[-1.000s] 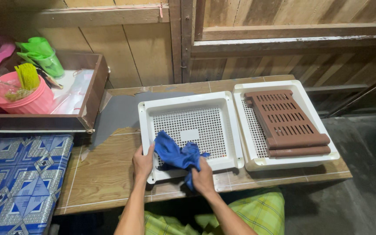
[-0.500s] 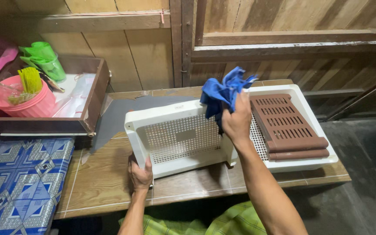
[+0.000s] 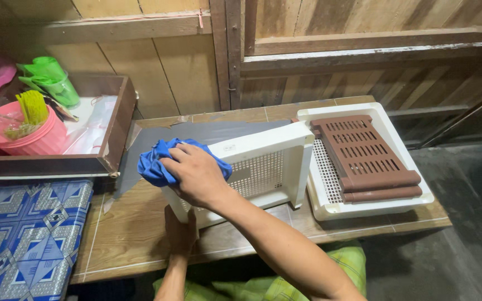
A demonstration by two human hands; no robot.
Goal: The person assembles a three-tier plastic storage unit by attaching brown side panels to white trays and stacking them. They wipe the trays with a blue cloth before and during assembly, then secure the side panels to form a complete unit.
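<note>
Right hand [image 3: 196, 174] presses cloth [image 3: 157, 164] on tilted tray [image 3: 263, 150] (white, perforated) | left hand [image 3: 181, 228] clasps its lower edge

Only one camera here, sitting on the person's head and looking steeply down over the near edge of the bench [image 3: 140, 223] toward the wooden wall [image 3: 185, 61] behind its far edge. It's hanging close, with both forearms filling the lower frame.

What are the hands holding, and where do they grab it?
Right hand presses a bunched blue cloth on the tilted white tray; left hand grips the tray's lower near corner.
</note>
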